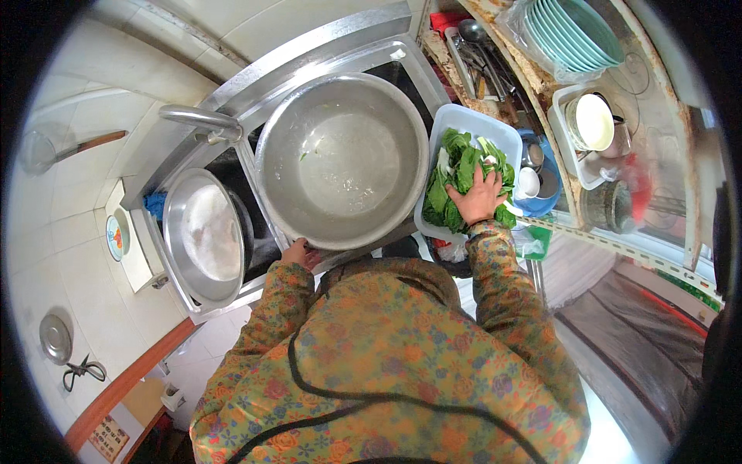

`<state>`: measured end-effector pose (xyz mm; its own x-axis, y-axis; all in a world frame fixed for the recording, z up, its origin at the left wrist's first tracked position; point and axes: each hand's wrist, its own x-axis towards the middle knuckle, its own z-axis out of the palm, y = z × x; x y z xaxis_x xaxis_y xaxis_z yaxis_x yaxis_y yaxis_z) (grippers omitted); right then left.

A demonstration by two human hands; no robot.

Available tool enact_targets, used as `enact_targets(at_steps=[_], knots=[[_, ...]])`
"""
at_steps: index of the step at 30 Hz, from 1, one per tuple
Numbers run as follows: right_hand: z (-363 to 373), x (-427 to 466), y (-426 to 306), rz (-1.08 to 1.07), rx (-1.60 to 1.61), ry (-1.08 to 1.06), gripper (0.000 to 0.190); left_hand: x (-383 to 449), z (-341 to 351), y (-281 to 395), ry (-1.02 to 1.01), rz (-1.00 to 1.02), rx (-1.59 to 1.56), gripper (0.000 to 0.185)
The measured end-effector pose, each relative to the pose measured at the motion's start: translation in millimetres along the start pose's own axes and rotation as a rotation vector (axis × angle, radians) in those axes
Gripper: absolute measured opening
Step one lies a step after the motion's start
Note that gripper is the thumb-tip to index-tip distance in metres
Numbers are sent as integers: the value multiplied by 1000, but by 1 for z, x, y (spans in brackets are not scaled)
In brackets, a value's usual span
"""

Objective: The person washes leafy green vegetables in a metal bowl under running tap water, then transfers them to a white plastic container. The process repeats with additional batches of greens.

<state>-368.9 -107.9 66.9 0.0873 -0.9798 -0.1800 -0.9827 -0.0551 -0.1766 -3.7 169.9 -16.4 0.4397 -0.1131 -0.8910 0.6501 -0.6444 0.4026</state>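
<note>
A large metal basin [348,168] stands over the sink in front of me, with water and a few green leaf scraps in it. At its near left rim is my left hand [300,255], fingers bent by the edge; whether they grip it is unclear. To the right, leafy greens [464,168] with white stalks fill a pale plastic tub [484,119]. My right hand [480,197] lies on top of the greens, fingers spread and palm down.
Left of the basin sit a faucet [203,119] and a smaller metal bowl [211,238] holding whitish contents. A rusty shelf on the right carries stacked turquoise plates [571,35], bowls [588,122] and a utensil tray [472,64]. A blue basin [545,197] is beside the tub.
</note>
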Motion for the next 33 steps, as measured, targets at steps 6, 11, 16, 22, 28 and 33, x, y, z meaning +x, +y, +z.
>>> enact_targets(at_steps=[6, 11, 16, 22, 28, 33], knots=[[-4, -1, 1, -7, 23, -3, 95, -18, 22, -14, 9, 202, -458, 44], [-6, -1, 5, -19, 28, -52, 93, -51, 15, 18, 158, 428, -499, 35], [-9, -1, 6, -18, 3, -53, 90, -78, 4, 55, 162, 586, -522, 29], [-7, -1, 10, -62, 12, -27, 95, -122, -11, 96, 154, 841, -420, 19], [-7, -2, 10, -46, 26, -13, 88, -139, -8, 115, 204, 926, -293, 12], [-10, -3, 11, -30, 48, -62, 87, -165, -6, 139, 372, 1015, -55, 21]])
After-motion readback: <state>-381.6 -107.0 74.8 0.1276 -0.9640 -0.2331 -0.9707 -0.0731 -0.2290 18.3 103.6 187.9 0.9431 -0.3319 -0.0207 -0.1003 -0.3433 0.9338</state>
